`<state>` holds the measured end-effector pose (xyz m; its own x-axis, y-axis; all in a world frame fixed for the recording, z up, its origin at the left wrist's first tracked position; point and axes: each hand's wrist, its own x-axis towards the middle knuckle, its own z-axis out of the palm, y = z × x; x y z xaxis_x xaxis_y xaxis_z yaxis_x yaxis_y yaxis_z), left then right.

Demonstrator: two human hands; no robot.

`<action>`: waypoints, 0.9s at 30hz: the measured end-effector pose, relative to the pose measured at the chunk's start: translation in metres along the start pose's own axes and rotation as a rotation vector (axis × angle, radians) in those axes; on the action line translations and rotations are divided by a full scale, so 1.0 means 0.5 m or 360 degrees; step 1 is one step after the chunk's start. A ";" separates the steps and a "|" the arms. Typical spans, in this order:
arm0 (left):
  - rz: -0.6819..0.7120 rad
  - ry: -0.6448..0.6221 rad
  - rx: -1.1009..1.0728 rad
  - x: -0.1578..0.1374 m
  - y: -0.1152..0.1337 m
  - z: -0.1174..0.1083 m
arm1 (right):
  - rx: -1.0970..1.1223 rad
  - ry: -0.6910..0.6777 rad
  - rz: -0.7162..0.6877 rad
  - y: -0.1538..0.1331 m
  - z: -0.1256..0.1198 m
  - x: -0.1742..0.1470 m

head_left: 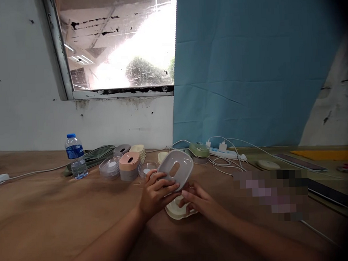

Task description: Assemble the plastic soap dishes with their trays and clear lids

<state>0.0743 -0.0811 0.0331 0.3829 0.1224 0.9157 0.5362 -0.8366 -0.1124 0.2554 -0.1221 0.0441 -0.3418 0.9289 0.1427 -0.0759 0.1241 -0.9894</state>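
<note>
My left hand (160, 190) grips a grey plastic lid (182, 162) with an oval slot through its middle, tilted up in front of me. The fingers lie across its lower left side. My right hand (197, 200) is just below the lid's lower right edge, its fingers bent and apart; whether a fingertip touches the lid I cannot tell. Under both hands, a cream plastic piece (177, 213) with a wavy rim rests on the brown table, partly covered by the fingers.
Behind stand a pink and grey container (129, 168), clear round pieces (109, 169), stacked cream pieces (138, 149) and a green-topped container (199, 150). A water bottle (75, 158) is at left. A power strip (223, 153) with cables and a mouse (268, 165) are at right.
</note>
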 end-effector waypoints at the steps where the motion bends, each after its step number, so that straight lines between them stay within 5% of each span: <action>1: 0.0008 0.0030 0.0036 0.000 -0.001 -0.001 | 0.0123 0.0049 -0.0020 0.003 0.007 0.018; 7: 0.0008 0.0018 0.0100 0.001 -0.030 0.002 | 0.0235 0.0248 -0.0203 0.028 0.030 0.106; 12: -0.0159 -0.0291 0.0028 -0.005 -0.061 -0.001 | 0.0030 0.0509 -0.0306 0.025 0.001 0.228; 20: -0.0143 -0.0671 -0.0414 -0.009 -0.038 0.010 | -0.0640 0.0788 0.0021 -0.019 -0.045 0.483; 27: -0.0236 -0.0793 -0.0435 -0.016 -0.041 0.025 | -0.1081 0.0768 0.0327 0.039 -0.013 0.549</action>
<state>0.0698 -0.0584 0.0232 0.6614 0.4294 0.6150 0.4230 -0.8906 0.1669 0.1660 0.1374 0.0637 0.1601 0.9835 0.0838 0.5737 -0.0237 -0.8187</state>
